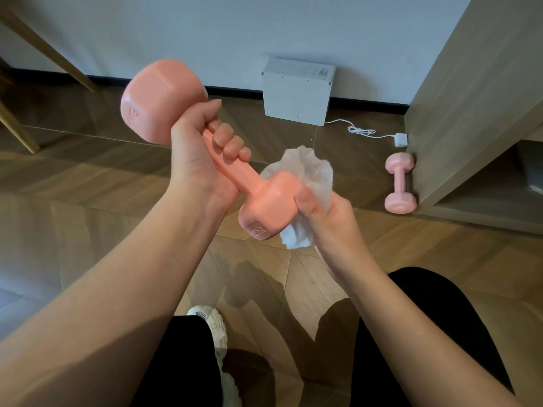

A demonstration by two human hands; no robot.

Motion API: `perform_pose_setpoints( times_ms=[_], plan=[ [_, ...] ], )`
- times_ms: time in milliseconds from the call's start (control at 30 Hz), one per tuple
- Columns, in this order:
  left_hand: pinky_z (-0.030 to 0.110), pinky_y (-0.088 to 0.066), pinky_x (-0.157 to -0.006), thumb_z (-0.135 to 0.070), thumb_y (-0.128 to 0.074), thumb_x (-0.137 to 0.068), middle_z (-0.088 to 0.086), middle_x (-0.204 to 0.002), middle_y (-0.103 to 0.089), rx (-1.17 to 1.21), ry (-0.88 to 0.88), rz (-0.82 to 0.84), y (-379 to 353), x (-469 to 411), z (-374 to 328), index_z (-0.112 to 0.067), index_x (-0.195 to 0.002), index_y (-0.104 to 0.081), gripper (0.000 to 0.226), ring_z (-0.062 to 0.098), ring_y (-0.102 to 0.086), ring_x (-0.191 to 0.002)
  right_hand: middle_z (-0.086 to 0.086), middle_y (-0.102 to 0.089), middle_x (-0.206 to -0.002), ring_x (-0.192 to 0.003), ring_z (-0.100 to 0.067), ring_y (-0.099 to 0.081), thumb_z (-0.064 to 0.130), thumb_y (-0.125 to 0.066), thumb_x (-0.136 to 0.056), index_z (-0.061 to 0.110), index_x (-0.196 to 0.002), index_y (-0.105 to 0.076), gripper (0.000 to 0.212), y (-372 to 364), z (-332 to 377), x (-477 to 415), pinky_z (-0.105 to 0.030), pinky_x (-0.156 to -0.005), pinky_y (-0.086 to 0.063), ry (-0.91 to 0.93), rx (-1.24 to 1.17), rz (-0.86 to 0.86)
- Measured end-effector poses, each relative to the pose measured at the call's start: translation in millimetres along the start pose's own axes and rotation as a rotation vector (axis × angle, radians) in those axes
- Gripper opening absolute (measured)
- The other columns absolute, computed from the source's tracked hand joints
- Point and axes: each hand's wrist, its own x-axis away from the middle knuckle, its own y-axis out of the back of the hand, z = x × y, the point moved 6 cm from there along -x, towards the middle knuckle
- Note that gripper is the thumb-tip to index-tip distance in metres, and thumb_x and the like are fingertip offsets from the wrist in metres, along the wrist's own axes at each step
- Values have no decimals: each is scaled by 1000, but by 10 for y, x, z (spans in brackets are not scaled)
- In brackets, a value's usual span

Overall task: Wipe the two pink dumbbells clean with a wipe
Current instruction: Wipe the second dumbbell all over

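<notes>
**One pink dumbbell in hand, its lower head wrapped in the wipe**

Grips the held dumbbell [252, 183] by its handle in the left hand [199, 148], clenched fully round the bar, in front of the white box [296, 91] and to its left. Tilts it, with one head raised toward the box's left side and the other head lower and further out from the box. Cups that lower head in the right hand [326, 212] through the wipe [311, 168], grasping the crumpled white sheet against the pink surface with the thumb pressed on the head's near face. Shows raised lettering on both heads, too blurred to read.

Finds the second dumbbell [399, 183] lying on the wooden floor [88, 186] to the right of the box and further out from the wall, touched by neither hand, and touching or just beside the foot of a wooden cabinet [470, 113]; cannot tell which. Traces a white cable [361, 131] from the box's lower right corner to a small plug block [401, 140], between the box and the second dumbbell.

Takes in pale wooden legs [50, 48] far to the box's left, and, well in front of the box, black trousers [426, 333] and a whitish shoe [211, 327].
</notes>
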Motion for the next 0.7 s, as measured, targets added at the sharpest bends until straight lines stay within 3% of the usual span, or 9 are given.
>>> perform_pose_setpoints(
  times_ms=[100,167,233,300,367,500,633,700],
  plan=[
    [23,-30,-43,-19,-54,-87,-7,-47,-23,-1,2,2,25,4,-17,-22,-52,-33,41,13,-21,-41,5,-66,-76,-72,-13,-59,54,-69,-70,22,-93,-70,39,46,50,14,-24,-61,-47,117,-72,-87],
    [23,-30,-43,-19,-54,-88,-7,-47,-23,-3,1,2,34,1,-26,-22,-52,-32,42,13,-20,-41,4,-64,-76,-72,-12,-57,54,-68,-74,14,-95,-68,45,29,35,-2,-23,-63,-47,105,-62,-78],
    [23,-30,-43,-19,-54,-88,-6,-47,-23,-12,3,7,29,-4,-29,-22,-52,-32,42,13,-20,-41,-10,-62,-84,-79,-21,-57,62,-66,-76,4,-100,-64,63,-36,-17,-21,-34,-72,-46,20,-3,-11],
    [24,-30,-43,-20,-55,-88,-6,-48,-23,-27,6,19,13,-7,-25,-22,-52,-32,42,12,-20,-42,-13,-64,-91,-85,-25,-60,68,-66,-71,8,-101,-65,67,-57,-49,-18,-39,-76,-48,-23,1,27],
    [24,-29,-43,-20,-55,-88,-7,-47,-23,-35,9,32,-7,-7,-13,-22,-52,-33,42,13,-20,-41,-6,-69,-91,-86,-21,-65,66,-68,-67,20,-96,-70,54,7,-20,-5,-34,-74,-52,44,-29,-32],
    [23,-31,-43,-20,-55,-88,-6,-47,-24,-30,3,-2,10,-26,0,-21,-53,-33,40,12,-23,-40,16,-70,-87,-86,-3,-66,54,-65,-79,25,-95,-69,33,75,92,52,-15,-71,-49,238,33,-131],
    [21,-34,-44,-19,-56,-88,-7,-48,-28,17,45,-75,62,-71,62,-20,-58,-35,36,11,-27,-39,17,-64,-107,-103,-7,-62,65,-69,-71,29,-118,-56,61,-45,65,59,-21,-83,-47,240,274,-39],
    [20,-35,-45,-19,-58,-88,-7,-49,-30,39,67,-89,73,-90,95,-19,-59,-37,35,11,-29,-39,15,-63,-110,-108,-9,-61,65,-76,-63,36,-118,-52,66,-40,49,48,-26,-87,-49,226,331,-38]
  ],
)
